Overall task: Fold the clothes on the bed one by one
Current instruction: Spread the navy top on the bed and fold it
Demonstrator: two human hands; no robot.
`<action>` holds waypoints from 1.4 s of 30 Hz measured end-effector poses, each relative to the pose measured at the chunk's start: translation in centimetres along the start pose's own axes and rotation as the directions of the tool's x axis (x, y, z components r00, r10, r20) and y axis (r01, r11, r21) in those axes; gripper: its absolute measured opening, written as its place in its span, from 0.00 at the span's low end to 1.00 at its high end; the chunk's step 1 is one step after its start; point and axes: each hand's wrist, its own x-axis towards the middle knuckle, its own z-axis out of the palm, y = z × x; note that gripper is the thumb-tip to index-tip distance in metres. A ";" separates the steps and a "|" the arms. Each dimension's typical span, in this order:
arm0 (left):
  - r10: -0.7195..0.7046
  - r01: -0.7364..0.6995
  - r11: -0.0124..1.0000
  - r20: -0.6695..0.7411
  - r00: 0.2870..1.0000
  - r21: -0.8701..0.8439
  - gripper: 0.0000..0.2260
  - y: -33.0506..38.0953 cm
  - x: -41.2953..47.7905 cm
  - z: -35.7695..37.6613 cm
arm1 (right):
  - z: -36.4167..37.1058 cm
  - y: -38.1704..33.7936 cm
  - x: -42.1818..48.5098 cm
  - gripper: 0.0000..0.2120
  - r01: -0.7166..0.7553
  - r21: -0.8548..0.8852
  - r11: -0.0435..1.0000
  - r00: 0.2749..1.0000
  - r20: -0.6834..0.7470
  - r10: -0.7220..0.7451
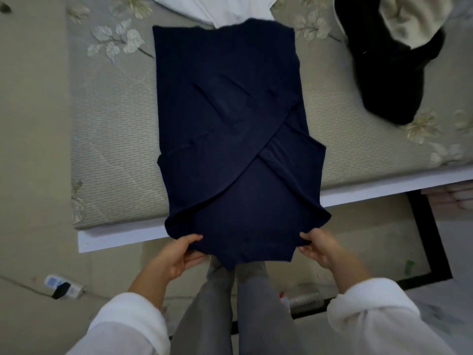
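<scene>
Navy garment [230, 124] lies lengthwise at frame centre on the bed [110, 149], running from 12 down to 6, w/ its near end hanging past the bed edge. Both sides are already folded inward & cross over each other approx mid-length, so it's a narrow strip. Left hand [179, 254] pinches the near edge at 7, thumb on top, fingers curled under. Right hand [322, 248] grips the same way at 5. Judging by that, the side folds are done & the lengthwise fold (near end up toward 12) is what's left for this piece.

Other pieces look unfolded, as far as I can tell: a white garment [225, 8] at 12, meeting the navy one's far edge, & a black-and-cream heap [391, 60] at 1–2, well apart.

Hard to see: white piece is cut off by the top of frame, so type unknown. Can't tell if the heap is one item or two. Navy fabric is so dark that layers & sleeves blur, so collar end vs hem end is unclear. No finished stack in view.
</scene>
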 end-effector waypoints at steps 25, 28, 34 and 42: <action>0.356 -0.356 0.795 -0.099 0.929 -0.490 0.12 32.4 2.0 7.0 | 12.6 -35.5 3.7 0.09 0.352 0.248 0.902 0.895 0.192 -0.403; 0.418 -0.408 0.765 -0.099 0.903 -0.499 0.12 37.6 3.1 7.8 | 15.2 -40.8 4.9 0.12 0.372 0.227 0.900 0.885 0.207 -0.418; 0.570 -0.505 0.654 -0.072 0.818 -0.563 0.10 42.7 6.2 9.8 | 18.2 -45.4 6.7 0.03 0.323 0.439 0.838 0.842 0.270 -0.466; 0.891 -0.447 0.156 0.070 0.449 0.881 0.22 31.4 12.7 10.3 | 16.6 -34.3 10.8 0.22 0.805 -0.592 -0.046 0.349 0.534 -0.770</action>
